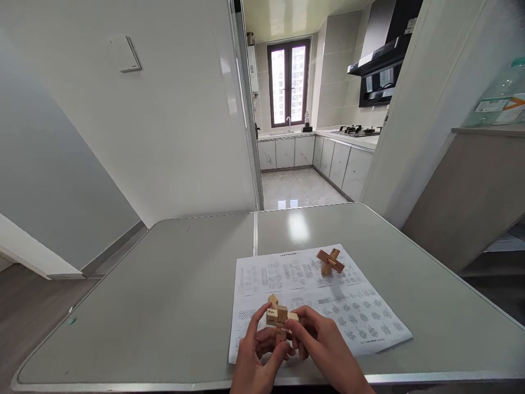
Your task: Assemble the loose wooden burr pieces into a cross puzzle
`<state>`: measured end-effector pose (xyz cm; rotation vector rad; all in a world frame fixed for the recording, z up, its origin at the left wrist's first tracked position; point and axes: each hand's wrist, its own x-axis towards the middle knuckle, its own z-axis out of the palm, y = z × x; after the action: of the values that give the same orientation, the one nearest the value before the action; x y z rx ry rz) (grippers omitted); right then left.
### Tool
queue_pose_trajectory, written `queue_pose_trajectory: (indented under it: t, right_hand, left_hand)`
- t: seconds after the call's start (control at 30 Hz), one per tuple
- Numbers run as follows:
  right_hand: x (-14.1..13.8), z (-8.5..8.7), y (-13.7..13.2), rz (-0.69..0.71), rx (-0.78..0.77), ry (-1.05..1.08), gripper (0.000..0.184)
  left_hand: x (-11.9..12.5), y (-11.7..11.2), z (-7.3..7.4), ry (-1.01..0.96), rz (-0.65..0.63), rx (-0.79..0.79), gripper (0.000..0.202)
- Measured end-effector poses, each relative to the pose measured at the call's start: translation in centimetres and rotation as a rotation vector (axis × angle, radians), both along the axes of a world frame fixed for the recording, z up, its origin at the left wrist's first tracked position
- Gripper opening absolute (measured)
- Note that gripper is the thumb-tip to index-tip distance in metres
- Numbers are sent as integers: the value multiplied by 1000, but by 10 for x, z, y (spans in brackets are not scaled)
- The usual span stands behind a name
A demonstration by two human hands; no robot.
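Between my two hands is a light wooden interlocking puzzle (282,313), made of several square-ended blocks, with a "3" marked on one block. My left hand (262,350) wraps round its left side and underside, thumb pressed low on it. From the right, my right hand (315,334) pinches a block end between thumb and index finger. The palms and fingers hide the lower part of the puzzle. Beneath the hands lies a white instruction sheet (356,314) printed with small diagrams. A darker brown wooden cross-shaped puzzle (330,261) rests on the sheet's far right part.
The grey table (164,301) has a metal edge and a seam across it. A small green bit (71,321) lies near its left edge. At right, a plastic-wrapped pack of bottles (502,101) stands on a ledge. Beyond the doorway is a kitchen with white cabinets (285,152).
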<state>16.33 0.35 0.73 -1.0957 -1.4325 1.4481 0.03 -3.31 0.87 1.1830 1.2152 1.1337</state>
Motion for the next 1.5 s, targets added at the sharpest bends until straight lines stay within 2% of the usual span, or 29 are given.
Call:
queue_pose_trajectory:
  t: [0.1, 0.27, 0.47, 0.6, 0.77, 0.83, 0.93, 1.03, 1.13, 1.27, 1.37, 1.5]
  right_hand:
    - [-1, -1, 3, 12, -54, 18, 51]
    - [-2, -10, 13, 45, -119, 42, 57]
    - [-6, -14, 29, 116, -92, 122, 56]
    - [-17, -8, 53, 118, -104, 126, 57]
    - [-26, 0, 93, 149, -42, 132, 59]
    - [-23, 1, 102, 125, 37, 19, 57]
    - [-16, -2, 101, 82, 290, -361, 38]
    - [-12, -5, 90, 119, 470, -698, 23]
    - [-15, -8, 79, 205, 532, -861, 19]
    - [-22, -11, 72, 300, 577, -977, 14]
    - [-26, -11, 74, 295, 590, -890, 9]
    - [-28, -3, 96, 317, 424, -419, 17]
  left_hand:
    - [-4, 1, 5, 33, -41, 15, 75]
    - [-16, 9, 7, 144, -156, 49, 64]
    - [-27, 26, 18, 212, -235, 20, 62]
    - [-35, 50, 27, 200, -278, 30, 68]
    - [-55, 99, 28, 234, -279, 123, 71]
    - [-66, 116, 25, 233, -245, 137, 70]
    - [-80, 133, 18, 239, -181, 162, 68]
    - [-87, 139, 9, 246, -133, 201, 68]
    - [-88, 141, -2, 238, -73, 240, 70]
    - [-88, 144, -13, 271, -42, 261, 72]
    - [-89, 146, -16, 320, -41, 260, 72]
    - [-88, 147, -19, 349, -38, 286, 70]
